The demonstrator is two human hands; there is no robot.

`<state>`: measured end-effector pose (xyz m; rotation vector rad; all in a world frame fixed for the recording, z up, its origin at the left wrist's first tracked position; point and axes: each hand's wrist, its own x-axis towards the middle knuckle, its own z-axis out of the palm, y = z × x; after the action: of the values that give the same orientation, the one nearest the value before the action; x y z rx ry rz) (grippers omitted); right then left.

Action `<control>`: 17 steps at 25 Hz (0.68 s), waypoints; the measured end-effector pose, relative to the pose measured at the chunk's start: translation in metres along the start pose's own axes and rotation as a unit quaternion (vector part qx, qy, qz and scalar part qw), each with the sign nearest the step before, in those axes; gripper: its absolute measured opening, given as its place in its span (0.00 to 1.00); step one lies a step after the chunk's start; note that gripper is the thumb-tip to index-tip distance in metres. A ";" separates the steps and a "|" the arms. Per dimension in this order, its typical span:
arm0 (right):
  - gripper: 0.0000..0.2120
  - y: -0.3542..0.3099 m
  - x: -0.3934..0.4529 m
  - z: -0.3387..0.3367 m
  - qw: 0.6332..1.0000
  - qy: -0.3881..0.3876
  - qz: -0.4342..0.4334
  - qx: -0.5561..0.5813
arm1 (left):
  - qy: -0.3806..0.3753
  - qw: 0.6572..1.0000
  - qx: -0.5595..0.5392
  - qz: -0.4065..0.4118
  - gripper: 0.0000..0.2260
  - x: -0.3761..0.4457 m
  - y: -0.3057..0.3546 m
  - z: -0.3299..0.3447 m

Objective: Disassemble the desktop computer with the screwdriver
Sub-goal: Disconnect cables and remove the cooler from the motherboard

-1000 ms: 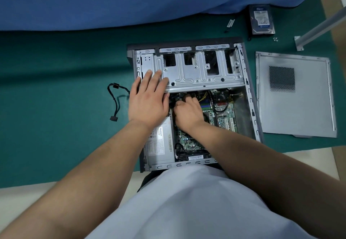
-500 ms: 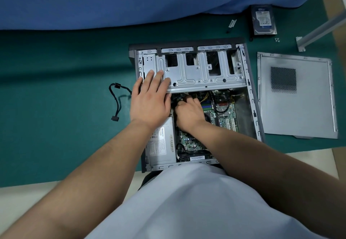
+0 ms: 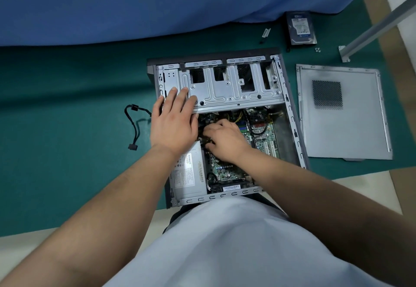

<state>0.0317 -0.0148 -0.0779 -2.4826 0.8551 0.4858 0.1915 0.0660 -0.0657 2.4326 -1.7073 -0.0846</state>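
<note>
The open desktop computer case [image 3: 295, 129] lies flat on the green mat. My left hand [image 3: 174, 122] rests with straight fingers on the left end of the metal drive cage [image 3: 229, 88]. My right hand [image 3: 225, 139] is down inside the case over the motherboard [image 3: 225, 169], fingers curled around dark cables or a connector [image 3: 203, 139] beside the silver power supply [image 3: 189, 174]. What exactly it grips is hidden by the fingers. No screwdriver shows.
The removed side panel [image 3: 344, 111] lies right of the case. A hard drive [image 3: 300, 28], a small bracket [image 3: 265, 32] and loose screws [image 3: 317, 50] lie at the back. A black cable [image 3: 132, 127] lies to the left. A metal rail [image 3: 378, 25] crosses the far right.
My right hand has shifted slightly toward me and to the left among the cables. My left hand stays on the drive cage.
</note>
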 end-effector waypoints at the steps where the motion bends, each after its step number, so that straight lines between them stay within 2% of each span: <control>1: 0.23 0.007 -0.009 -0.003 0.999 0.012 -0.013 0.028 | 0.001 1.000 -0.007 0.003 0.20 0.000 0.000 -0.001; 4: 0.27 0.035 -0.043 -0.009 0.994 0.054 -0.018 0.091 | 0.007 0.999 -0.032 0.017 0.20 -0.002 -0.001 -0.005; 7: 0.28 0.068 -0.070 -0.011 0.989 0.060 0.036 0.132 | 0.001 0.997 -0.038 0.066 0.20 -0.009 0.005 -0.009; 10: 0.38 0.088 -0.081 -0.009 0.985 0.023 0.057 0.159 | -0.062 0.981 -0.054 0.176 0.20 -0.023 0.039 -0.008; 12: 0.46 0.091 -0.080 -0.005 0.987 -0.011 0.048 0.153 | -0.121 0.968 -0.031 0.215 0.21 -0.032 0.065 0.000; 14: 0.52 0.092 -0.075 0.000 0.992 -0.036 0.037 0.116 | -0.169 0.967 0.031 0.186 0.28 -0.036 0.082 0.009; 17: 0.55 0.090 -0.065 0.007 0.996 -0.050 0.025 0.069 | -0.215 0.956 0.131 0.151 0.41 -0.036 0.086 0.019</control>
<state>-0.0759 -0.0425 -0.0817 -2.2965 0.8827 0.5436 0.0965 0.0690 -0.0714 2.4211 -2.4015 -0.3995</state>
